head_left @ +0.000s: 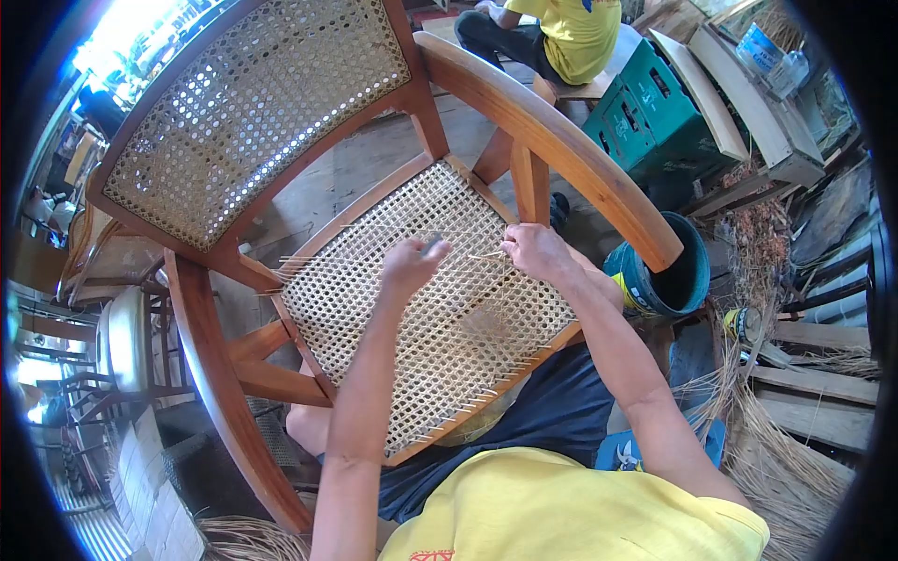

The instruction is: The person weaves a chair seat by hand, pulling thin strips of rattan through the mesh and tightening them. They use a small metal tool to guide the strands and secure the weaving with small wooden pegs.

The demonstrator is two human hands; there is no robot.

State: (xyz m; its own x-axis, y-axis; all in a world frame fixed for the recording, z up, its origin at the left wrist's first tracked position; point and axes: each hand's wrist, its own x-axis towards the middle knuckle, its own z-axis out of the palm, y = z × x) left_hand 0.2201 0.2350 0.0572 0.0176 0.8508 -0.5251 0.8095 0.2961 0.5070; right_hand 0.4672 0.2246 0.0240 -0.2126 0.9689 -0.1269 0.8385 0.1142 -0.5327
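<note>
A wooden armchair with a woven cane seat lies across my lap, its cane backrest toward the upper left. Over the middle of the seat, my left hand is closed around a small grey tool, mostly hidden by the fingers. My right hand is at the seat's right side, fingers pinched on a thin cane strand that runs toward the left hand. Loose strand ends stick out past the left seat rail. Short ends also line the front rail.
One curved armrest arches beyond my right hand; the other armrest is left of my left forearm. At right stand a dark green bucket, green crates and heaped cane strands. A person in a yellow shirt sits ahead.
</note>
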